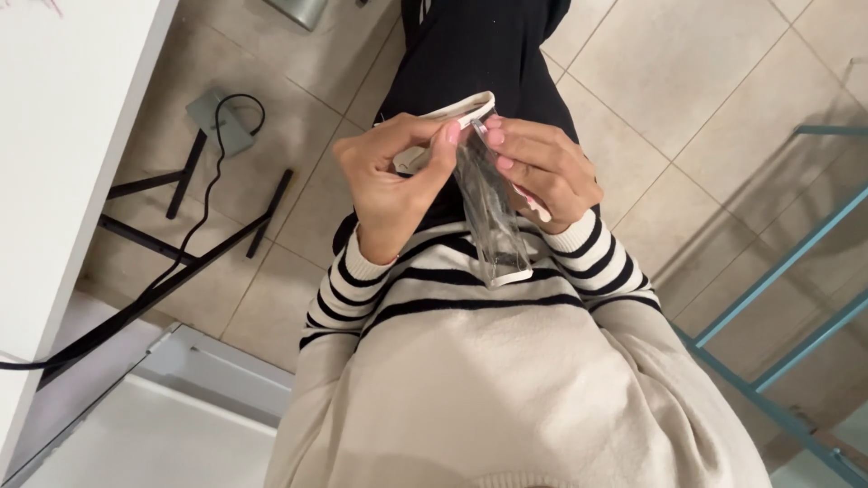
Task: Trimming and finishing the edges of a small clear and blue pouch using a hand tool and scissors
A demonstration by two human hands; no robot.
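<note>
clear plastic pouch (493,221) hangs between your hands. your left hand (393,185) and right hand (542,172) both pinch its cream-trimmed top edge shut-fingered.

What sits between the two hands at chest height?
In the head view, a clear plastic pouch with cream trim hangs between the left hand and right hand, pinched at its top.

The tiled floor (696,99) is beige with diagonal grout lines. Directly on it rest a black metal stand frame (194,212) (cross-shaped base bars), a trailing black cable (203,194), and a teal metal frame (768,298).
</note>
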